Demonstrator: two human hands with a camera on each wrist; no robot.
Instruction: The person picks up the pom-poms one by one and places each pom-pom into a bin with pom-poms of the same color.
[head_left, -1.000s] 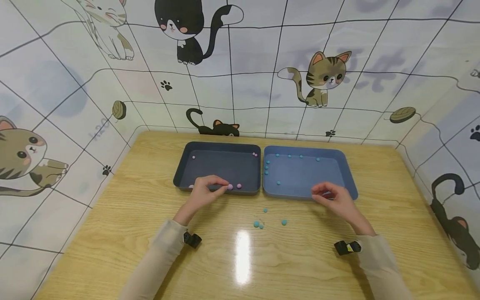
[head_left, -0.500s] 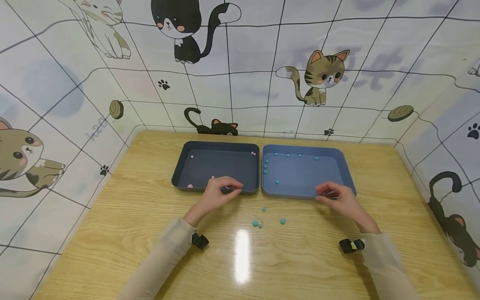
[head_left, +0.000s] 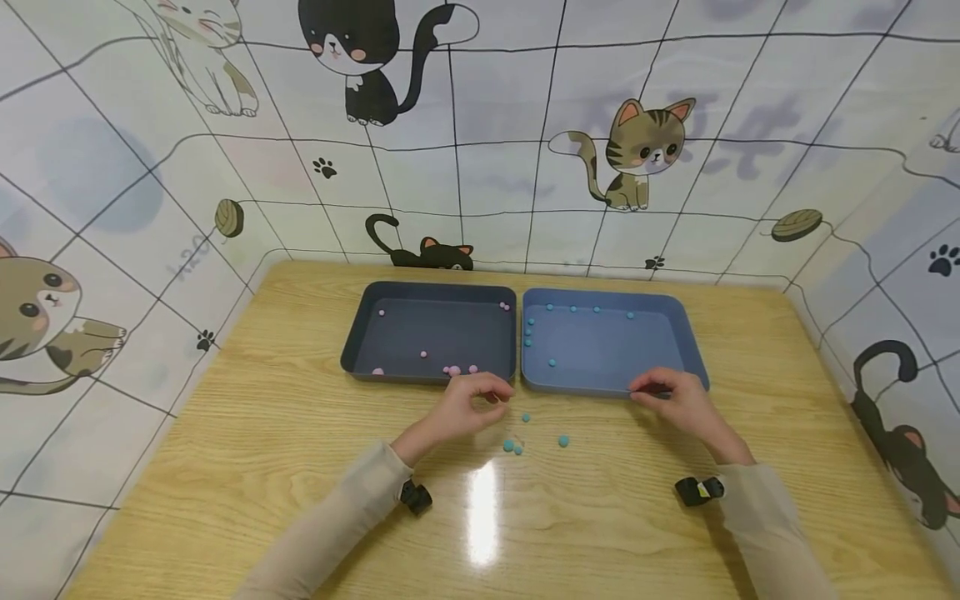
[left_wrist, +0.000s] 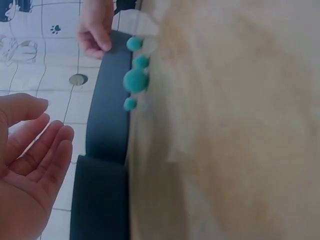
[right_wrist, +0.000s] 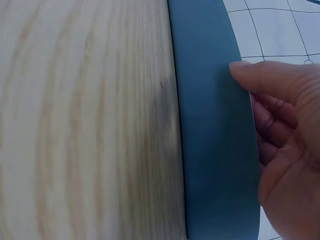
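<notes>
Pinching the near rim of a shallow blue rectangular tray (head_left: 577,388), my right hand (head_left: 681,407) sets its thumb outside and fingers inside the wall. My left hand (head_left: 461,408) is relaxed and grasps nothing, fingers loosely bent, near the front right corner of a shallow dark-grey rectangular tray (head_left: 465,325). Four small turquoise balls (head_left: 564,441) lie between my hands on the pale wood-grain desk (head_left: 600,525). Further turquoise balls (head_left: 552,362) sit inside the blue tray; pink balls (head_left: 454,372) occupy the dark one.
</notes>
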